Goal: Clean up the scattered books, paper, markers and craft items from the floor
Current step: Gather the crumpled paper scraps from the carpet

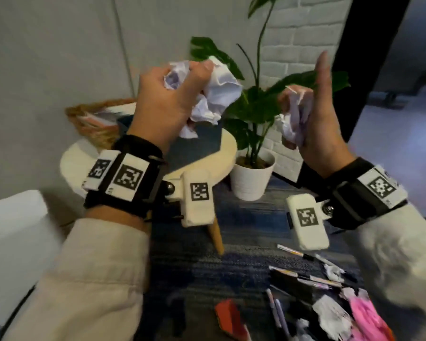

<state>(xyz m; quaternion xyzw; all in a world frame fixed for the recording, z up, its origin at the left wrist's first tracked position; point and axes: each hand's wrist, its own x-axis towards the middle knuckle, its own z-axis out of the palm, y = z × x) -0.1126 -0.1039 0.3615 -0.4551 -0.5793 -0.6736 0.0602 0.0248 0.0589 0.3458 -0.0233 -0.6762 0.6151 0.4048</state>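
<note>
While we hold both wads up at frame centre, left hand (pixel 172 94) fisted round crumpled paper (pixel 221 92), right hand (pixel 315 107) pinching smaller wad (pixel 293 124); woven basket (pixel 89 119) lies left of centre, left hand nearer.

Hands raised above a floor with scattered things

The left hand (pixel 175 94) holds crumpled paper (pixel 219 92) in front of the plant (pixel 253 104); the right hand (pixel 322 114) holds another paper ball (pixel 292 124) beside it. Behind and left, a basket (pixel 91 121) stands on the round table (pixel 207 153). The markers (pixel 303 276) lie on the floor at lower right.
</note>
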